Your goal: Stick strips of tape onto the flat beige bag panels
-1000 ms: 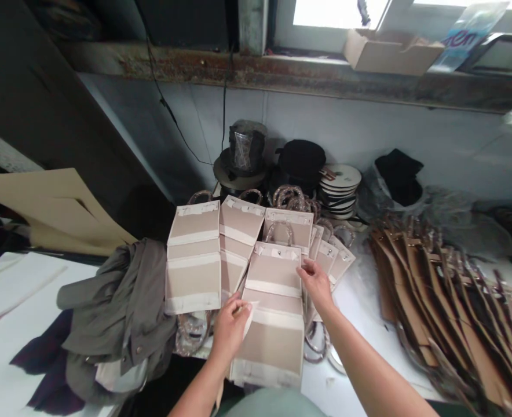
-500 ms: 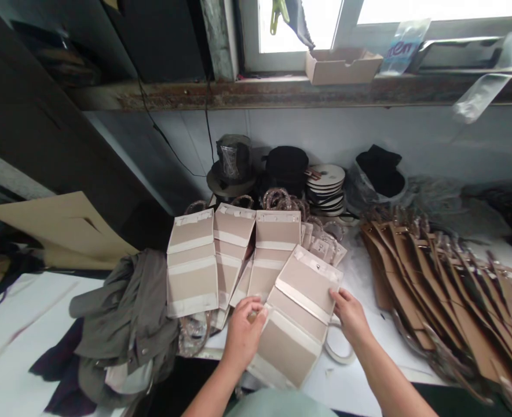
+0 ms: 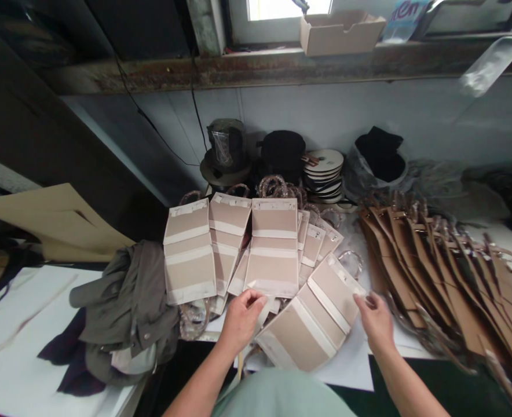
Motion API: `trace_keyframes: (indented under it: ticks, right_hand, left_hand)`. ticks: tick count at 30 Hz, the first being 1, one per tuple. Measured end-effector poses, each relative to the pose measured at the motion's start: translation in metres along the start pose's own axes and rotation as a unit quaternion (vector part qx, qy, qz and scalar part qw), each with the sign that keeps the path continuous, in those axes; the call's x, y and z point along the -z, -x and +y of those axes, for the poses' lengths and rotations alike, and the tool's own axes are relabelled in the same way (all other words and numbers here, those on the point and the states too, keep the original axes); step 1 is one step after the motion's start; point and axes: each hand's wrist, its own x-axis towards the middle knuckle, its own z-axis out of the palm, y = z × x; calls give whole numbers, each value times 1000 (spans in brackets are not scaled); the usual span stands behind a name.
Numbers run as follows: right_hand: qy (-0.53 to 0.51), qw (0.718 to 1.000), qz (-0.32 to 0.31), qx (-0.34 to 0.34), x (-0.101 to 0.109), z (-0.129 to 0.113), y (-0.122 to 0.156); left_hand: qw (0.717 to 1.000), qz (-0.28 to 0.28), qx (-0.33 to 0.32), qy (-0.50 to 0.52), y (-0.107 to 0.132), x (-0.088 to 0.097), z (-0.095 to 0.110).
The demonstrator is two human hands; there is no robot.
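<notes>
Tilted over the counter (image 3: 412, 348), the beige panel (image 3: 314, 317) sits between the hands, its top end toward one o'clock. At its three o'clock, the right hand (image 3: 374, 318) pinches the edge with thumb and fingertips. At nine, the left hand (image 3: 242, 317) is curled, fingers near thumb; what it grips I cannot tell. Other panels (image 3: 271, 272) spread from ten to eleven o'clock

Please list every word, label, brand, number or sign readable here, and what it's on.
"en", likely, on the clear plastic bag by the window; any letters before it are too blurred.
Beige panels, cardboard box: no readable text.
Nothing else can be read.
</notes>
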Motion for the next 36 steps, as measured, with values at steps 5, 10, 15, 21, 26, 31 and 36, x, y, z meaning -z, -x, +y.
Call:
trace_keyframes:
  ticks: [5, 10, 15, 21, 26, 31, 36]
  right_hand:
    - [-30, 980, -127, 153, -13, -97, 44]
    - [-145, 855, -475, 148, -52, -182, 103]
    - [-184, 851, -475, 131, -75, -198, 110]
    - [-107, 857, -448, 231, -73, -197, 90]
    - [7, 843, -334, 422, -74, -212, 68]
    - [149, 767, -317, 537, -84, -240, 53]
    - [209, 776, -309, 509, -111, -248, 42]
  left_hand:
    - [1000, 19, 8, 24, -5, -3, 14]
    - [999, 39, -6, 13, -10, -4, 32]
    - [993, 48, -83, -68, -9, 5, 41]
    - [987, 1, -131, -98, -21, 5, 54]
    - [985, 12, -135, -107, -46, 1, 55]
    - [965, -25, -195, -176, -76, 7, 50]
    - [926, -47, -281, -250, -104, 15, 49]
